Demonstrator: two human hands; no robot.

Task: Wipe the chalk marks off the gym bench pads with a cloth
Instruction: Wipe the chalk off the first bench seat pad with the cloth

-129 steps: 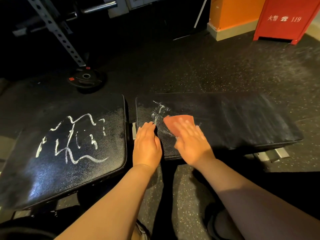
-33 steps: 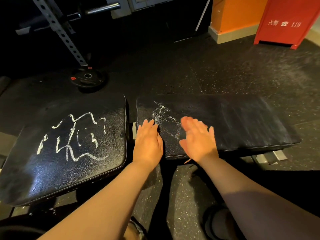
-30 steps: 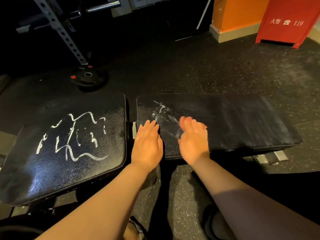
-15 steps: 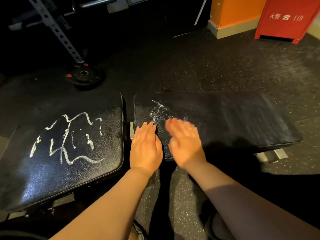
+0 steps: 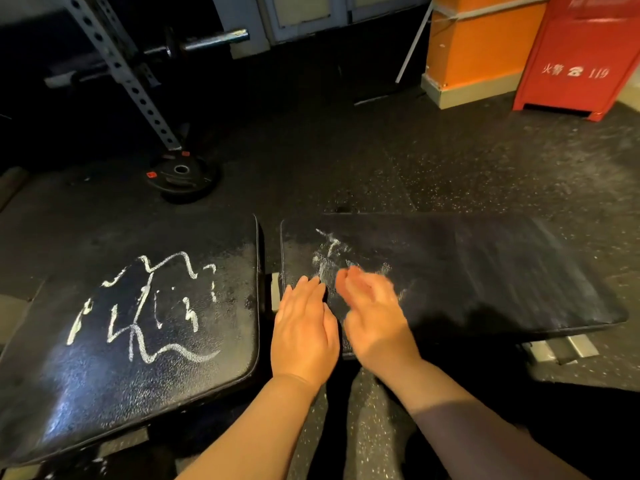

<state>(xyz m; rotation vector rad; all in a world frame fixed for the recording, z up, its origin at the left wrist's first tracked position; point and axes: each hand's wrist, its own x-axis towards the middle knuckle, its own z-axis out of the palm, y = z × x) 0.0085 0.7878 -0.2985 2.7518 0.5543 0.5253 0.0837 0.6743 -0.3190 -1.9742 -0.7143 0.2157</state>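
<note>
My left hand (image 5: 304,327) lies flat with straight fingers on the near left corner of the right pad (image 5: 485,271) of the worktop. It holds nothing and looks to be steadying me. My right hand (image 5: 375,317) is just beside it on the same pad, but it is blurred, so I cannot tell whether the fingers are curled or flat. I do not see the cloth; probably it is hidden under this hand. Just beyond the fingertips there are pale chalk smears (image 5: 329,251), already broken and thin. The rest of this pad shows only a faint grey haze, so I judge it mostly wiped. The left pad (image 5: 69,393) is apart from both hands and carries a bright, sharp chalk scribble (image 5: 149,306), which looks untouched. So perhaps half of the work is left. Both pads are black and grainy with a shine. Around them is dark speckled rubber floor (image 5: 346,150), with a weight plate (image 5: 181,174) under a perforated rack upright (image 5: 128,74). Far right stand an orange pillar (image 5: 478,46) and a red cabinet (image 5: 581,64).
</note>
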